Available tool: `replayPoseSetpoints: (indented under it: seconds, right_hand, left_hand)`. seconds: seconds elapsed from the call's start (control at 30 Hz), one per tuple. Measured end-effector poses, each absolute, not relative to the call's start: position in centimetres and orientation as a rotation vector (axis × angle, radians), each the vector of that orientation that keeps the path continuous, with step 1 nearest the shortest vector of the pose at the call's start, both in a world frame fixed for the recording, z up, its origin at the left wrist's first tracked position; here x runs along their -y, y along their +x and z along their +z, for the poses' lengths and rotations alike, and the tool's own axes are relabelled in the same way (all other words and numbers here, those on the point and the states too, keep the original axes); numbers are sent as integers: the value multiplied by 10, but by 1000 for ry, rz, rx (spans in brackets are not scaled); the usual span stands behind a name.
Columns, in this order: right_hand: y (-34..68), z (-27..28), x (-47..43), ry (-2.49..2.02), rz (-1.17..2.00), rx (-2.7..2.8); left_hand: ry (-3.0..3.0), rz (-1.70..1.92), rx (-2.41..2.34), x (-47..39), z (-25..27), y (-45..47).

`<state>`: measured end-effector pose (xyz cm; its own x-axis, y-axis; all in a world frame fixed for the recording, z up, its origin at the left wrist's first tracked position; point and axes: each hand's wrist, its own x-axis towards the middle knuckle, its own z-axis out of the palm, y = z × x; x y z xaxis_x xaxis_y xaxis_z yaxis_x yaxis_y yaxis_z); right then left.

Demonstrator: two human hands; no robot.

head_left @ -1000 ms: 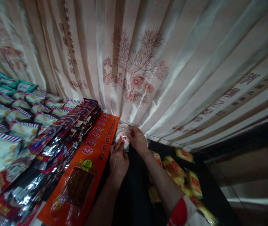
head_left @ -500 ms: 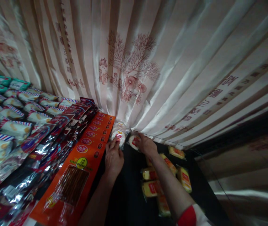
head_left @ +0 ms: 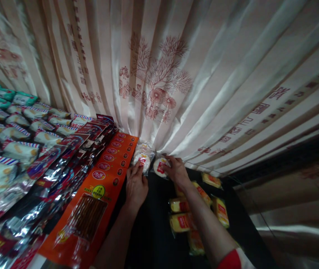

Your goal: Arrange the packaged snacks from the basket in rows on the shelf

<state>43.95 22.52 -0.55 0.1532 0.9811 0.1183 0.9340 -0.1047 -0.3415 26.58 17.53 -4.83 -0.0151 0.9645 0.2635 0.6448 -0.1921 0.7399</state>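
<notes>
My left hand [head_left: 137, 188] lies at the near edge of a clear packet with a round white rice cracker [head_left: 142, 160]. Its fingers are stretched out, the tips touching the packet's red label. To the right, a second rice cracker packet [head_left: 158, 166] lies on the black surface [head_left: 158, 213]. My right hand [head_left: 178, 172] holds that packet by its right side, thumb and fingers at the edge. More clear wrapping [head_left: 145, 145] shows behind the first packet, against the curtain.
An orange snack pack [head_left: 111, 173] lies left of my left hand. Beyond it are dark shiny pouches [head_left: 64, 164], striped white packets [head_left: 22, 149] and green ones [head_left: 23, 98]. Yellow wrapped cakes [head_left: 180, 222] lie around my right forearm. A pleated printed curtain [head_left: 159, 74] rises behind.
My right fingers have spread a little, and more of the packet beside them shows. My left hand stays on its packet. The view has shifted slightly.
</notes>
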Motion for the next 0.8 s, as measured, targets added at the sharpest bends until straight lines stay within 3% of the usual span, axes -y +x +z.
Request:
replayPoseSetpoints:
  seconds: [0.13, 0.5, 0.8]
  right_hand:
    - [448, -8, -225, -1987, 246, 1768]
    - [441, 12, -206, -1550, 1048, 1480]
    - [406, -18, -216, -1465, 911, 1521]
  left_hand:
    - [1864, 1066, -1666, -175, -48, 265]
    - [1806, 1205, -1638, -175, -51, 265]
    - [1592, 1610, -1595, -174, -41, 265]
